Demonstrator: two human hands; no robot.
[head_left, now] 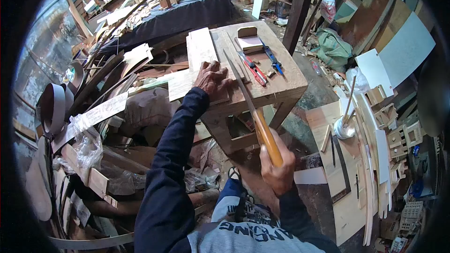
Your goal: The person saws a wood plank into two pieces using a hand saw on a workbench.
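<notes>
My left hand (213,80) presses down with bent, spread fingers on thin wooden boards at the left side of a wooden work table (281,77). A pale board (201,49) reaches away beyond it. My right hand (277,166) is wrapped round the wooden handle of a saw (244,91). The narrow blade points forward and lies over the boards, just right of my left hand. To the blade's right are a red tool (253,69), a blue tool (272,58) and a small wooden block (250,42).
Boards and a white container (344,129) with sticks lie on a low surface (347,220) at right. Scrap wood and plastic wrap (89,147) fill the left. Behind, a dark-covered table (187,16) holds wood pieces; a dark post (302,9) stands near. Another person's hand shows at the top.
</notes>
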